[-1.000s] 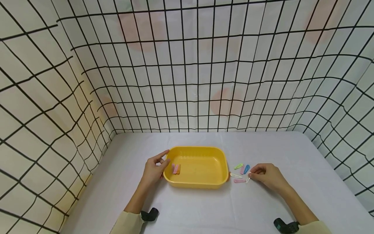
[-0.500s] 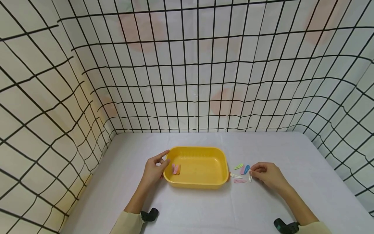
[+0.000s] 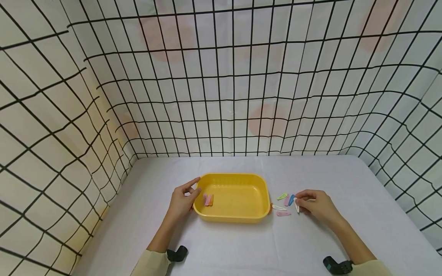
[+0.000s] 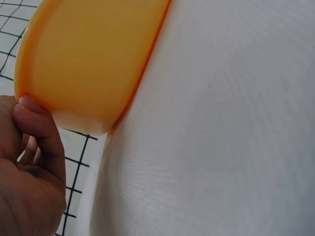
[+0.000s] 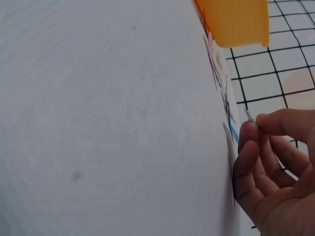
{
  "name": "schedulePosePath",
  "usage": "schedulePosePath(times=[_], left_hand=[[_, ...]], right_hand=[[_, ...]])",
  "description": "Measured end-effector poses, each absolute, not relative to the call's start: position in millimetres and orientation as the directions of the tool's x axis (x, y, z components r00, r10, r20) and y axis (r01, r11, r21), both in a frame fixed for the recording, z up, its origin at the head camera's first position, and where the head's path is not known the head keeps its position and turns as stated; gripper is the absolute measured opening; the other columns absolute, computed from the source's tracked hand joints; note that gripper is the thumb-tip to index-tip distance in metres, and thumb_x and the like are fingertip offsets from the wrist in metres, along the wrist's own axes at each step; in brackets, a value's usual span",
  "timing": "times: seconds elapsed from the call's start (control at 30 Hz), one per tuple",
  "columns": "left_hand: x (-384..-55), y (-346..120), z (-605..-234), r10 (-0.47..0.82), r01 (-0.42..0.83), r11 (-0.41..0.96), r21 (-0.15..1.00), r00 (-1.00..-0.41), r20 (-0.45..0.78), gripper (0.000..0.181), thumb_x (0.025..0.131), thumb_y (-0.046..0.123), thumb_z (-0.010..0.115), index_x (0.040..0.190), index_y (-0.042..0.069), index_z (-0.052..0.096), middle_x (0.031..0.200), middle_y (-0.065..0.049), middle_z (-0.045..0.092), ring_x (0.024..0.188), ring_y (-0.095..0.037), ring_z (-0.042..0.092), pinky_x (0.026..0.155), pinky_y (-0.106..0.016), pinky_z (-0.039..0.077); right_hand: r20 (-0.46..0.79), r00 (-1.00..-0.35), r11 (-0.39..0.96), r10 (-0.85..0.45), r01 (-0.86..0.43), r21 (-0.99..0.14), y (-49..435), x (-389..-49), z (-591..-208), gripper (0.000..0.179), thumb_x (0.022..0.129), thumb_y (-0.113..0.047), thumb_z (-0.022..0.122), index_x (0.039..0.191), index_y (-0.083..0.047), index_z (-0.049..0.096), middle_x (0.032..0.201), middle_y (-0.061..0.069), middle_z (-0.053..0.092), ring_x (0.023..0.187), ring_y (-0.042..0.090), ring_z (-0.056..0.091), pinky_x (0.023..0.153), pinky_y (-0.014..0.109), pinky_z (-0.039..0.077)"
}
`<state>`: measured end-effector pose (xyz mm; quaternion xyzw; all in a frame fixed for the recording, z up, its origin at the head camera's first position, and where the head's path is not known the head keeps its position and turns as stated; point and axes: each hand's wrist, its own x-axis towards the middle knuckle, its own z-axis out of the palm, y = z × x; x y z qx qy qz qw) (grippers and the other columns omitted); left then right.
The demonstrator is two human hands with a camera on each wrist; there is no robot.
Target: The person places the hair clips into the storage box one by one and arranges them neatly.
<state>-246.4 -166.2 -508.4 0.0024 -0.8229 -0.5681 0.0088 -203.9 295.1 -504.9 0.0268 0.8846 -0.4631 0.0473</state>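
My left hand [image 3: 181, 197] grips the left end of a yellow tray [image 3: 231, 219], thumb over the rim and fingers against the outer wall. Inside, at the tray's left, lie pink hair clips [image 3: 206, 199] and an orange hair clip [image 3: 211, 199] side by side. Between thumb and fingertip of my right hand [image 3: 317, 206] is a white hair clip [image 3: 297, 206], pinched near one end; the right wrist view shows its tip [image 5: 248, 116] poking out. Just left of that hand lie a blue clip [image 3: 291, 199], a green clip [image 3: 282, 196] and a second white clip [image 3: 279, 207].
Pink clips [image 3: 283, 213] also lie on the white tablecloth [image 3: 241, 249], and an orange clip [image 3: 271, 207] shows by the tray's right wall. A black wire grid [image 3: 221, 99] encloses the table at the back and both sides.
My right hand has shifted slightly right and lifted the white hair clip away from the others, its shape now showing more fully. The left hand and tray have stayed put.
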Motion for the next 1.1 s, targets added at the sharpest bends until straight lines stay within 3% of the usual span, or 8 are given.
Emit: schedulePosePath(times=[0.4,0.63,0.9,1.1], left_hand=[[-245,-165,-507,-0.028,-0.010,0.372,0.928,-1.000,0.000,0.045,0.096,0.026,0.073,0.139,0.030,0.066,0.083,-0.007,0.059,0.041,-0.017,0.047,0.041,-0.021,0.045],[-245,-165,-507,-0.021,0.001,0.368,0.930,-1.000,0.009,0.045,0.096,0.025,0.074,0.139,0.029,0.066,0.082,-0.006,0.058,0.040,-0.017,0.047,0.041,-0.021,0.045],[-245,-166,-507,-0.018,0.000,0.363,0.932,-1.000,0.007,0.044,0.096,0.026,0.074,0.139,0.029,0.066,0.082,-0.006,0.058,0.040,-0.016,0.046,0.041,-0.021,0.045],[-245,-166,-507,-0.017,0.004,0.360,0.933,-1.000,0.011,0.044,0.096,0.026,0.073,0.139,0.029,0.066,0.083,-0.007,0.058,0.040,-0.016,0.046,0.041,-0.021,0.045]], right_hand=[[-0.120,-0.993,0.577,0.012,0.105,-0.810,287,-209,-498,0.027,0.098,-0.018,0.068,0.118,0.000,0.071,0.102,0.011,0.072,0.079,0.017,0.065,0.065,0.027,0.058],[-0.119,-0.992,0.576,0.026,0.113,-0.809,277,-210,-492,0.026,0.097,-0.020,0.071,0.114,0.000,0.073,0.094,0.007,0.074,0.079,0.018,0.066,0.068,0.025,0.060],[-0.064,-0.998,0.590,-0.003,0.050,-0.806,272,-215,-483,0.027,0.097,-0.027,0.072,0.110,-0.004,0.073,0.088,0.007,0.073,0.076,0.020,0.065,0.067,0.028,0.059],[-0.037,-0.999,0.557,-0.021,0.019,-0.830,263,-219,-468,0.030,0.098,-0.030,0.071,0.112,-0.004,0.072,0.093,0.007,0.075,0.082,0.026,0.068,0.071,0.028,0.061]])
